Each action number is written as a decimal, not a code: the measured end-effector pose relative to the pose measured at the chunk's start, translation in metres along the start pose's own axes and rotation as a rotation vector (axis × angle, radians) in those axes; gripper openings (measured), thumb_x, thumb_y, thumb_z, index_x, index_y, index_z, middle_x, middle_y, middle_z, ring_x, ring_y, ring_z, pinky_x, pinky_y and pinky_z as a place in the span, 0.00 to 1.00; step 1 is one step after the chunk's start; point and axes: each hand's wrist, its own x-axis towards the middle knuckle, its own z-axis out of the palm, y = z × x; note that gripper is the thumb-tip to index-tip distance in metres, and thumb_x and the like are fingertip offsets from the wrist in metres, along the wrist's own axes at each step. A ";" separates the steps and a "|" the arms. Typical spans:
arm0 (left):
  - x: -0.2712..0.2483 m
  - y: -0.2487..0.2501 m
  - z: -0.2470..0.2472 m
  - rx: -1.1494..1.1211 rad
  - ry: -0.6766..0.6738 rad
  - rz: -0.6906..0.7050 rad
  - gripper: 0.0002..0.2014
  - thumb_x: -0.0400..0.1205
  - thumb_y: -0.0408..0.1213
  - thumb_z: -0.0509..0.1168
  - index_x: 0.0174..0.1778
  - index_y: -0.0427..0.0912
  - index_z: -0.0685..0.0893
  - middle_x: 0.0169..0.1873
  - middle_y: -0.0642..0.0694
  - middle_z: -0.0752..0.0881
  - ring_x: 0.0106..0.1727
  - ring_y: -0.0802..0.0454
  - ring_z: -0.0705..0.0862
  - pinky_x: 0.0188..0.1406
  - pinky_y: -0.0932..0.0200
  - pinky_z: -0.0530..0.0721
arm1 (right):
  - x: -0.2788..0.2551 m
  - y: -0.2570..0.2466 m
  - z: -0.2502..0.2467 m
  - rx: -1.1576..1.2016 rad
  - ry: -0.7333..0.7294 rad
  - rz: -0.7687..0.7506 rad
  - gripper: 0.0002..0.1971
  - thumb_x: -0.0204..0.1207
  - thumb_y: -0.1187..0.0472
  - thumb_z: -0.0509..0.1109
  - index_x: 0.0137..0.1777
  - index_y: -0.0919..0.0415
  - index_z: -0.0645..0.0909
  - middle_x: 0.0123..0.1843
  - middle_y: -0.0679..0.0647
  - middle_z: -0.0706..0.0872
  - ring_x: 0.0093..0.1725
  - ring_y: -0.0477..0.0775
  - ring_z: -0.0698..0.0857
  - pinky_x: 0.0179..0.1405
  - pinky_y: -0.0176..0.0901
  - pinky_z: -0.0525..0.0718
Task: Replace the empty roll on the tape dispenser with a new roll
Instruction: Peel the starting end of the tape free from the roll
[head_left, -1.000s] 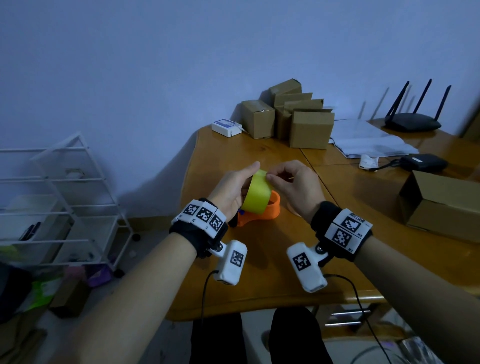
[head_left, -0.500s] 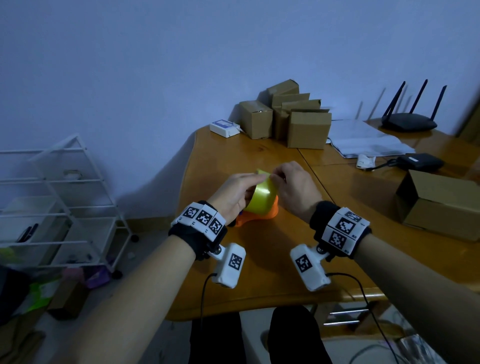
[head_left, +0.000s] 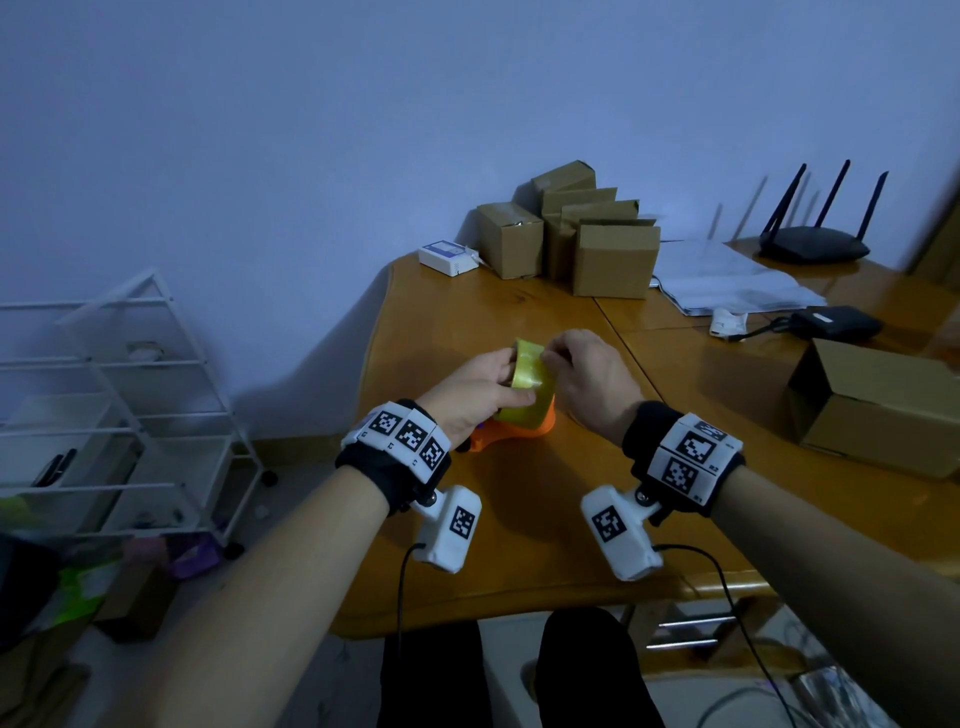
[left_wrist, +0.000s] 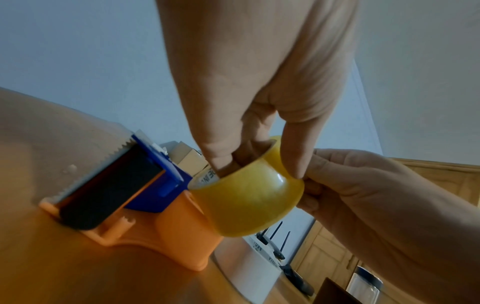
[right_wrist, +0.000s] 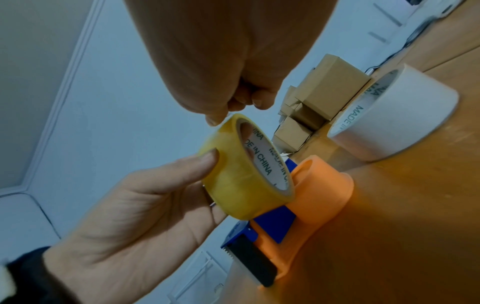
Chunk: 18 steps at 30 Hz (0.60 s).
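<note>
My left hand (left_wrist: 257, 164) holds a yellow tape roll (left_wrist: 249, 197), fingers inside its core and thumb on the outer face. The roll (head_left: 530, 371) hangs tilted just above the orange tape dispenser (head_left: 519, 434), which lies on the wooden table. My right hand (right_wrist: 233, 115) has curled fingers and pinches at the roll's (right_wrist: 241, 170) upper rim. The dispenser (right_wrist: 319, 195) has a blue part, a black roller and a toothed blade (left_wrist: 103, 162); its orange hub carries no roll. A white roll (right_wrist: 394, 115) stands on the table just beyond it.
Several cardboard boxes (head_left: 576, 234) stand at the table's far edge, with a small white device (head_left: 448, 256) to their left. Papers (head_left: 727, 280), a router (head_left: 815, 244) and a black adapter (head_left: 836, 322) lie far right. An open box (head_left: 878, 405) sits right. A white rack (head_left: 119, 415) stands on the floor, left.
The yellow roll has tipped and sunk a little toward the dispenser. My left thumb now lies across its outer face, and my right fingers stay at its rim.
</note>
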 end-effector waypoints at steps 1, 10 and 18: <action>0.000 0.000 0.000 -0.008 -0.002 0.001 0.24 0.82 0.21 0.65 0.75 0.38 0.75 0.64 0.40 0.87 0.64 0.45 0.86 0.64 0.51 0.83 | 0.000 0.001 0.000 0.006 0.002 -0.006 0.08 0.87 0.61 0.59 0.55 0.62 0.79 0.53 0.54 0.78 0.50 0.51 0.75 0.47 0.40 0.70; -0.003 -0.003 -0.004 -0.131 0.014 -0.009 0.22 0.85 0.26 0.63 0.76 0.39 0.75 0.66 0.41 0.86 0.67 0.46 0.85 0.68 0.47 0.82 | -0.003 0.016 0.001 0.158 0.079 -0.085 0.17 0.85 0.52 0.64 0.70 0.58 0.78 0.55 0.54 0.82 0.52 0.50 0.80 0.49 0.41 0.79; -0.002 -0.008 -0.003 -0.221 0.010 0.026 0.23 0.85 0.24 0.62 0.77 0.37 0.73 0.69 0.36 0.83 0.70 0.41 0.82 0.71 0.43 0.80 | -0.004 0.016 0.007 1.043 -0.098 0.298 0.14 0.78 0.63 0.74 0.64 0.57 0.86 0.60 0.60 0.89 0.60 0.66 0.87 0.49 0.47 0.90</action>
